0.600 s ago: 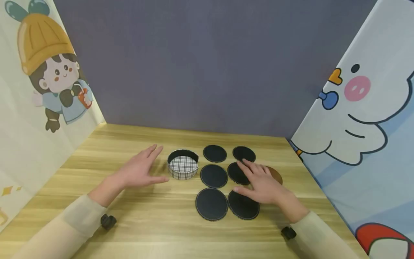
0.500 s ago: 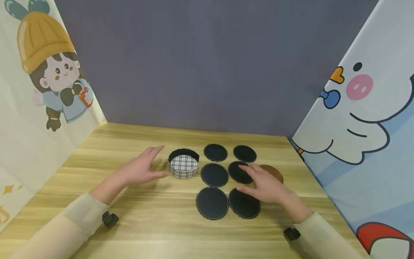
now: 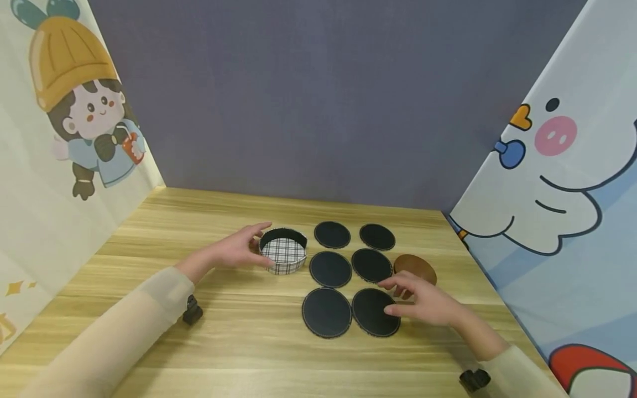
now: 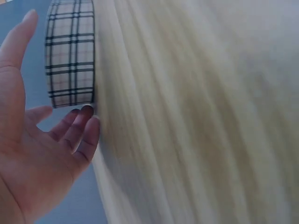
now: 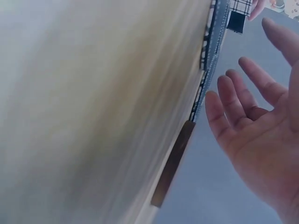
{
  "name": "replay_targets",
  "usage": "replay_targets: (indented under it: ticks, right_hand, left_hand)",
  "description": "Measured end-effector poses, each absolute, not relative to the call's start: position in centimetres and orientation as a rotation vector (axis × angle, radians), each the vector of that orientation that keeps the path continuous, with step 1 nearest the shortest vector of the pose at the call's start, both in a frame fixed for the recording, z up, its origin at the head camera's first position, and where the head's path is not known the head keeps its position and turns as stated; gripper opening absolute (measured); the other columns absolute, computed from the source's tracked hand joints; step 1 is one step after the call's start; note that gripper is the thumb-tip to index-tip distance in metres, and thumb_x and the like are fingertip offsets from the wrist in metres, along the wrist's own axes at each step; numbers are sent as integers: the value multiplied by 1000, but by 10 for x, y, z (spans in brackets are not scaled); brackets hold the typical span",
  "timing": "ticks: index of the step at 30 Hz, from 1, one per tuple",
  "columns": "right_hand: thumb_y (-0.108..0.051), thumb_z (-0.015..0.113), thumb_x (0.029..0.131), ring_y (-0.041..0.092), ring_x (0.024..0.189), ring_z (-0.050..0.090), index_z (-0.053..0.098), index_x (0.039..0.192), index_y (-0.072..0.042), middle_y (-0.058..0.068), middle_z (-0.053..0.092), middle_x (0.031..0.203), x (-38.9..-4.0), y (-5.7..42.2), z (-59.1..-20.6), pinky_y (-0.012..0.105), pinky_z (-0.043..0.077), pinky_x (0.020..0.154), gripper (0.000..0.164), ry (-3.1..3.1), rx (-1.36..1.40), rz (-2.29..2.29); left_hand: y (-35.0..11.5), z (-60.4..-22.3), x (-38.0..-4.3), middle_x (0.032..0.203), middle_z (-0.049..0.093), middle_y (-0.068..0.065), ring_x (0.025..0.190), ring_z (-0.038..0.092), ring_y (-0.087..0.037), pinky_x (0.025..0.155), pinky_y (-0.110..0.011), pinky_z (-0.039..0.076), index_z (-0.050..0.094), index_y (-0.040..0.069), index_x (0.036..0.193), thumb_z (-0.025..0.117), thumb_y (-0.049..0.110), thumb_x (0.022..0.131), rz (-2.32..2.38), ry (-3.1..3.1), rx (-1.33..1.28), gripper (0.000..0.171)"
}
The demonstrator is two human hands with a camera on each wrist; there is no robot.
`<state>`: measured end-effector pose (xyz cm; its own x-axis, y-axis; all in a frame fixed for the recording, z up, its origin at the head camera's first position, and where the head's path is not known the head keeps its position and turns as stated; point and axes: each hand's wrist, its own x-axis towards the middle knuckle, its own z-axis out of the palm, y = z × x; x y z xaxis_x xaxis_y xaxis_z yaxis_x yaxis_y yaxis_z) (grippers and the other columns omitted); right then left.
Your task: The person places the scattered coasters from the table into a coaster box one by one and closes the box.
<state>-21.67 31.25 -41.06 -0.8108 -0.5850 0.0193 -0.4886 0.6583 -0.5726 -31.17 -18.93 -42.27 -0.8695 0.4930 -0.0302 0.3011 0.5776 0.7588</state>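
Note:
A round, plaid coaster holder [image 3: 286,268] with a black lining and a gap in its wall stands left of centre in the head view. Beside its left side is my left hand [image 3: 238,249], thumb and fingers spread around that side. In the left wrist view the fingertips are close to the plaid wall [image 4: 71,56]; I cannot tell whether they touch. Several black round coasters [image 3: 330,270] lie flat in two columns to the right. My right hand [image 3: 428,303] hovers with loosely bent fingers over the near right coaster [image 3: 370,318], holding nothing.
A brown round disc [image 3: 417,267] lies right of the coasters, partly behind my right hand. The wooden table [image 3: 239,354] meets a grey back wall [image 3: 298,110], with cartoon-printed panels [image 3: 552,182] at the sides.
My left hand has moved right, up to the coaster holder. My right hand has drawn back toward me and right, uncovering more of the coasters and the brown disc.

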Motion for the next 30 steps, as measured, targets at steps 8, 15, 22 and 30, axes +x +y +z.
replay_targets:
  ticks: [8,15,22,30]
  right_hand:
    - [-38,87,96,26,120,61,61,154,-18,11,57,142,-213,322,-420,36,55,99,67,2624,-882,-905]
    - [-31,88,95,31,129,56,57,158,-20,14,50,150,-213,324,-424,35,53,103,71,2511,-890,-954]
    - [-35,92,91,38,140,45,59,158,-29,13,46,155,-215,320,-426,40,48,105,74,2515,-901,-896]
    - [-44,95,83,49,147,32,61,155,-37,15,43,160,-214,313,-427,65,40,108,80,2575,-947,-746]
  left_hand:
    - [-183,-427,-319,155,41,-31,128,61,-40,113,-61,52,17,16,177,94,51,86,1110,2599,627,125]
    - [-181,-430,-322,151,44,-29,128,58,-41,109,-61,54,25,17,176,93,49,87,1093,2605,625,116]
    - [-180,-430,-323,154,42,-29,130,60,-43,113,-63,51,27,19,175,94,48,86,1114,2594,598,116]
    - [-180,-433,-323,158,39,-26,132,60,-41,115,-59,51,28,24,175,97,48,83,1186,2541,555,117]
